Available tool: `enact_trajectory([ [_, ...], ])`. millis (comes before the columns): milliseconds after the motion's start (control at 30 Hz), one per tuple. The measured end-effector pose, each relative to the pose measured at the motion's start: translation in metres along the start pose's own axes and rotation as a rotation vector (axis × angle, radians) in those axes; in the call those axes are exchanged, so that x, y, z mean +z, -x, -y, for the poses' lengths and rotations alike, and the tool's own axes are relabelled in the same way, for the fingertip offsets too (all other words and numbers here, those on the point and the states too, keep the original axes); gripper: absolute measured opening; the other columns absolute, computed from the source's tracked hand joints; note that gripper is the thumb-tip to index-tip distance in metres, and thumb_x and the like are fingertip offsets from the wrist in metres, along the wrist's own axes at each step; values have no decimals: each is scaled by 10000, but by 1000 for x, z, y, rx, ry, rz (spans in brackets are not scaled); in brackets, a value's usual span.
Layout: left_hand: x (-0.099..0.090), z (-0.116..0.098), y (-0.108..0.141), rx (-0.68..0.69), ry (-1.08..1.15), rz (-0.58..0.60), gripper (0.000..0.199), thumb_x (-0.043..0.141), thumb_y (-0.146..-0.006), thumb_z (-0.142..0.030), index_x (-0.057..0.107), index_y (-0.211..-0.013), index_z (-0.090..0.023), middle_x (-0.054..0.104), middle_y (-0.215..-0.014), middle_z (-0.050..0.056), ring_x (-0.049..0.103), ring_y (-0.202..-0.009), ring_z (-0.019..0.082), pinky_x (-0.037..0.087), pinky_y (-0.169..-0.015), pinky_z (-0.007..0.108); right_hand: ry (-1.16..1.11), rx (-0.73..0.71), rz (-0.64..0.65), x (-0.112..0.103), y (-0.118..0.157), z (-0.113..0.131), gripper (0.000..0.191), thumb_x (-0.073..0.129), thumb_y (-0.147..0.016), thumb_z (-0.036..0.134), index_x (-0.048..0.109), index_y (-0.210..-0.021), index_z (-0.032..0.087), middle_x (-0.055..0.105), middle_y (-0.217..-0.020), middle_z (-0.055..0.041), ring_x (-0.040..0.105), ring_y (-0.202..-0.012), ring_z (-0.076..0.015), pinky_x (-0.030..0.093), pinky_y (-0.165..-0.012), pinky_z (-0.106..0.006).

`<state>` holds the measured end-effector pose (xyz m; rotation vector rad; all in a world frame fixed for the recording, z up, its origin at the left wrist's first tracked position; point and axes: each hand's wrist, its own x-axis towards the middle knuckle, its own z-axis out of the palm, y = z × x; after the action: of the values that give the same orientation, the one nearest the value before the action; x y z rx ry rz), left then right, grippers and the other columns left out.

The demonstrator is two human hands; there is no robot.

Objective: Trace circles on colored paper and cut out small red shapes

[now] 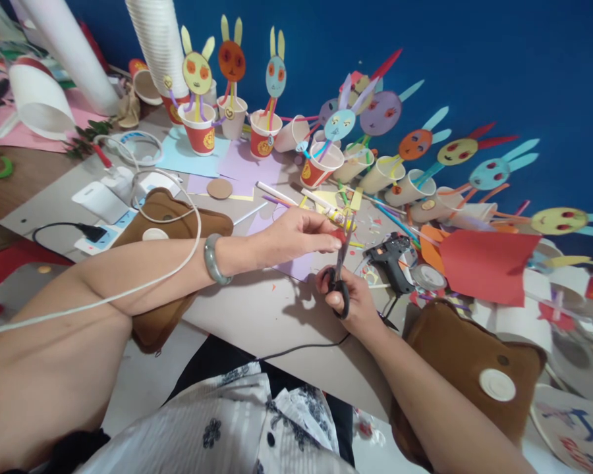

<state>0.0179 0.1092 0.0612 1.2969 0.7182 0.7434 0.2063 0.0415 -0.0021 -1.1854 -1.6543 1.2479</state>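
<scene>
My left hand (296, 234), with a bracelet on its wrist, pinches a small piece of red paper (340, 235) between thumb and fingers. Its tip is close to the blades of the scissors (342, 260). My right hand (352, 299) is wrapped round the black handles, and the blades point up and away, slightly apart, beside the red piece. Both hands are above the grey table (277, 316). A black glue gun (393, 260) lies just right of the scissors. Yellow paper scraps and glue sticks (277, 193) lie beyond my hands.
Paper cups (200, 131) with rabbit-faced figures line the blue wall. Red paper (491, 260) lies at the right. Brown cushions (474, 368) sit under both arms. A white cable (197, 230) crosses my left forearm near a power strip (106, 230).
</scene>
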Motion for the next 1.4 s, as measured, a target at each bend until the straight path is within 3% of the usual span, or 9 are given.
enact_trajectory([
  [567, -1, 3, 1, -11, -5, 23, 186, 646, -798, -195, 550, -651, -134, 481, -634, -44, 396, -613, 62, 309, -593, 227, -11, 36, -25, 0, 0, 0, 632, 713, -630, 810, 531, -625, 205, 527, -602, 7, 428, -555, -128, 368, -527, -275],
  [933, -1, 2, 1, 6, 15, 27, 197, 658, -777, -195, 542, -630, -133, 490, -628, -43, 419, -618, 60, 337, -610, 219, 8, -40, -27, -1, 1, -3, 614, 685, -688, 792, 527, -635, 201, 521, -607, 7, 435, -556, -126, 360, -524, -270],
  [1400, -3, 1, 1, 31, 13, 37, 217, 645, -774, -190, 526, -598, -143, 506, -622, -34, 453, -644, 74, 373, -651, 234, -11, 7, -42, 0, 0, 2, 624, 724, -631, 799, 515, -598, 212, 525, -572, 8, 422, -530, -129, 357, -523, -285],
])
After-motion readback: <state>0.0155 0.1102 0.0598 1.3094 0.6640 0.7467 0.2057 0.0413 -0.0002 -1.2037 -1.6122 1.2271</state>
